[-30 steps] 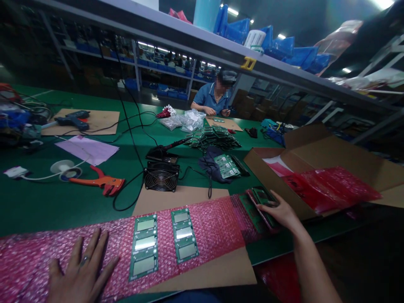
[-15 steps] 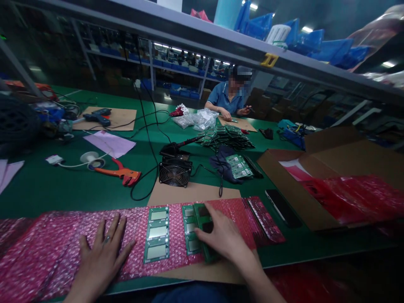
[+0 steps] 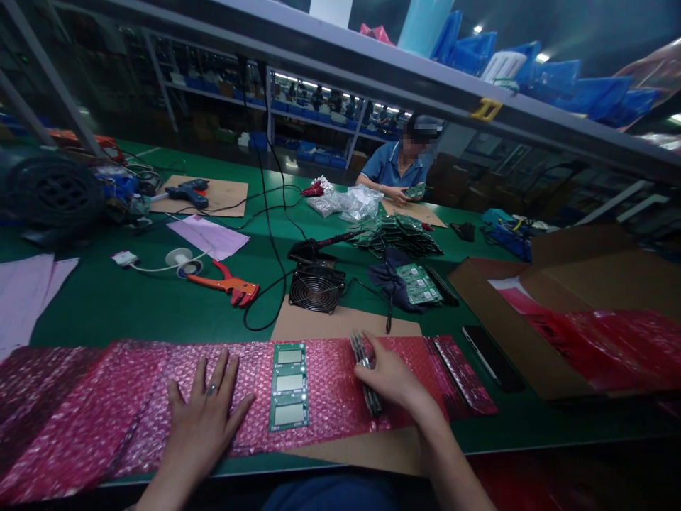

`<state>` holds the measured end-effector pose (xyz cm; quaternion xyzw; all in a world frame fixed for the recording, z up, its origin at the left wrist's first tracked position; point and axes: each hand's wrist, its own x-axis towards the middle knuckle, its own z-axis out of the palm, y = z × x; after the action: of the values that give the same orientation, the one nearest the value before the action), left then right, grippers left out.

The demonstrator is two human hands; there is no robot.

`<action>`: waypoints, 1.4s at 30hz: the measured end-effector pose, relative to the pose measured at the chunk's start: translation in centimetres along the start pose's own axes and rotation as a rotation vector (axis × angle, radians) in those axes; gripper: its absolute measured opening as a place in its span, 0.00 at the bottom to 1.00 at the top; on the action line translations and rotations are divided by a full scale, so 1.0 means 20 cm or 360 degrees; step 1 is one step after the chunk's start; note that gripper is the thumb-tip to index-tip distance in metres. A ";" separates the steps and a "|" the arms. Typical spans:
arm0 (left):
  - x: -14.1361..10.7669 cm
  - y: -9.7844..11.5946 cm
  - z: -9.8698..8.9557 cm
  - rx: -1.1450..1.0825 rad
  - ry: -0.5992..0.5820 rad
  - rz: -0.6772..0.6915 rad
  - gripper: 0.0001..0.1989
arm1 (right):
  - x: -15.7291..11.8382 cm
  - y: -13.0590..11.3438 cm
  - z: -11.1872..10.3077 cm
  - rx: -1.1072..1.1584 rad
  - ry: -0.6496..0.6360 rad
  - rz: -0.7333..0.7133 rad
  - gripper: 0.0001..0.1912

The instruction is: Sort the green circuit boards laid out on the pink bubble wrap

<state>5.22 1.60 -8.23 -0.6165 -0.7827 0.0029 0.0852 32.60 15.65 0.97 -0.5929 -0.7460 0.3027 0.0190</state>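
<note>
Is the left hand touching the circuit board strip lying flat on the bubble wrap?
Apart. The head view shows pink bubble wrap between the left hand and the circuit board strip.

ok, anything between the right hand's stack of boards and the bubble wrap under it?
Nothing visible. The right hand grips the stack of boards on edge, directly on the pink bubble wrap. The flat board panel lies apart, to its left; the left hand presses the wrap further left.

Pink plastic bubble wrap [image 3: 106,404] looks bumpy and glossy over matt brown cardboard [image 3: 340,323] and smooth green tabletop [image 3: 133,305].
</note>
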 end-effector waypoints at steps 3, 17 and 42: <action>0.00 0.02 -0.02 0.0024 -0.0029 -0.0038 0.33 | 0.00 0.05 -0.03 -0.0113 0.0069 0.0128 0.35; 0.01 0.04 -0.04 -0.0061 -0.0048 -0.0058 0.33 | -0.08 -0.32 -0.07 -0.0707 0.0178 -0.0155 0.40; 0.00 0.04 -0.04 -0.0039 -0.0064 -0.0063 0.32 | 0.09 -0.12 0.10 0.0504 -0.0214 -0.0279 0.46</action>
<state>6.00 1.76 -7.55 -0.6018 -0.7963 0.0041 0.0618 29.12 16.09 -0.09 -0.4937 -0.7374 0.4524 0.0885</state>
